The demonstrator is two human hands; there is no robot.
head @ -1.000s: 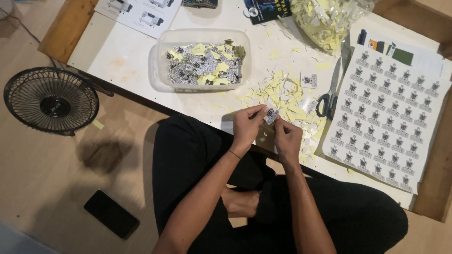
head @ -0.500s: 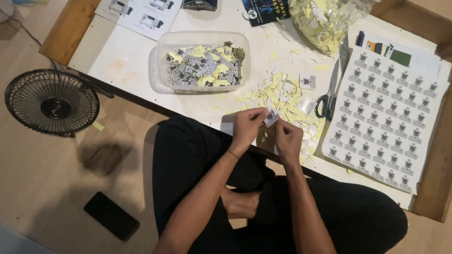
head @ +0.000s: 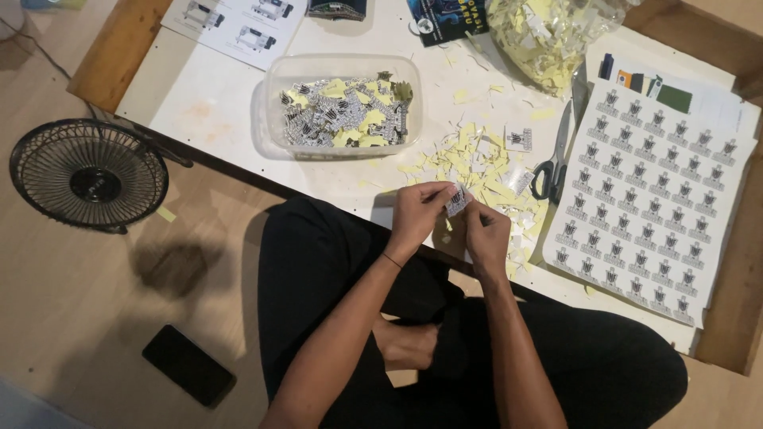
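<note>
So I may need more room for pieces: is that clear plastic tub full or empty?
Partly filled: the clear tub holds a loose layer of cut pieces, walls still showing above.

White sticker sheet [head: 648, 206] right of scissors [head: 554, 155]

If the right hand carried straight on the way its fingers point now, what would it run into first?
The right hand points up and slightly left, pinching a small sticker with the left hand. Beyond the sticker, it would probably first meet the pale yellow paper scraps on the white table; depth is unclear.
</note>
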